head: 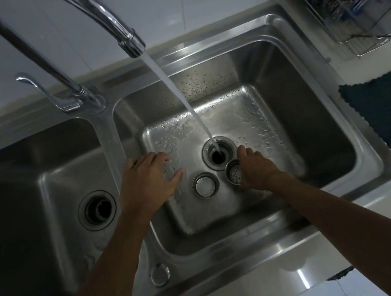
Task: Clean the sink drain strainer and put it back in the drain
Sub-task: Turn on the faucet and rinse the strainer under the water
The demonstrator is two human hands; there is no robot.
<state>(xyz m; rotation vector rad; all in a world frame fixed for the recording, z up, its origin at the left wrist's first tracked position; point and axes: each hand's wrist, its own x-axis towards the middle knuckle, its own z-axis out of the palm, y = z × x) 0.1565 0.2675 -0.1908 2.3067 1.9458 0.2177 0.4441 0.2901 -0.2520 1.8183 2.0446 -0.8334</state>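
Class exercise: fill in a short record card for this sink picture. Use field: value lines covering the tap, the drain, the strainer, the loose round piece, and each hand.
tap: faucet running, stream falls into the open drain of the right basin
strainer: perforated strainer basket, out of the drain, tilted, held just beside it
right hand: right hand gripping the strainer basket
loose piece: round stopper cap lying on the basin floor
left hand: left hand open, empty, fingers spread left of the cap
left basin: left drain, dry
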